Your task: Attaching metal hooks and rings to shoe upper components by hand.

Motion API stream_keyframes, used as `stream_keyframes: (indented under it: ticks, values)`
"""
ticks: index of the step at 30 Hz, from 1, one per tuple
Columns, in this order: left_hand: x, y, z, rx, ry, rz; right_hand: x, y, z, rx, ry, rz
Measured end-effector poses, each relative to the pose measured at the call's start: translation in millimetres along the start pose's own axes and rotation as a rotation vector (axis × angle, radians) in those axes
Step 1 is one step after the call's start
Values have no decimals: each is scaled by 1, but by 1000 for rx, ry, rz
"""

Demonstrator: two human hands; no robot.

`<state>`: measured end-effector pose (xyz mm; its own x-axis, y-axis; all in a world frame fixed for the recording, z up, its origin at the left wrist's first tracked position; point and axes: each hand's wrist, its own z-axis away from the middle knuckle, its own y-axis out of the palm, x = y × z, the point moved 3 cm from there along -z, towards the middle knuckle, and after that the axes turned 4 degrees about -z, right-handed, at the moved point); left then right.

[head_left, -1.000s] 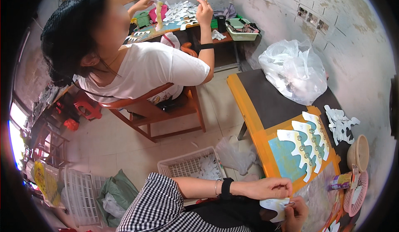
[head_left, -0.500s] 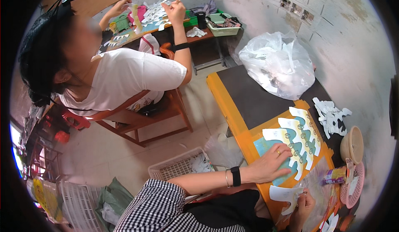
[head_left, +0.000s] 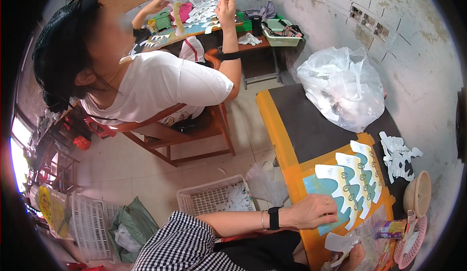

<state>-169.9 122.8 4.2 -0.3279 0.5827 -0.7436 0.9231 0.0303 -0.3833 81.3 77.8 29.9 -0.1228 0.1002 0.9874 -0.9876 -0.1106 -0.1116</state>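
Note:
My left hand (head_left: 314, 211) is palm down at the near edge of a light blue sheet (head_left: 315, 185), fingers bent and drawn together. Whatever may be under its fingertips is hidden. Beside it, several white curved, notched pieces (head_left: 367, 150) with yellowish edges and small printed marks lie overlapped in a slanting row. Low in the picture, my right hand (head_left: 356, 257) has its fingers closed on a white curved paper-like piece (head_left: 339, 242). Part of that piece is hidden by the hand.
A stuffed clear plastic bag (head_left: 343, 88) sits on the table's (head_left: 304, 125) dark far part. White scraps (head_left: 396, 154), a beige bowl (head_left: 417, 193), a printed can (head_left: 392, 229) and a pink basket (head_left: 412, 244) line the right. Another person (head_left: 160, 81) sits far left, and a white crate (head_left: 214, 197) stands below.
The view has shifted, so the scene sits lower and further right. My left hand has drawn back from the row of pieces, its fingers closing up. My right hand still holds the white piece.

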Motion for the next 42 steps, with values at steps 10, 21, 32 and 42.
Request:
stream_keyframes:
  ticks: [10,21,32,42]
  values:
    - [-4,1,-1,-13,36,-13,17,2,12,-93,-168,174]
    - [-3,4,0,-13,16,-49,2,-8,22,-96,-141,42]
    - [0,1,2,-35,45,-53,21,14,22,-83,-149,11]
    - [0,5,-3,7,-53,82,24,8,25,-107,-233,-8]
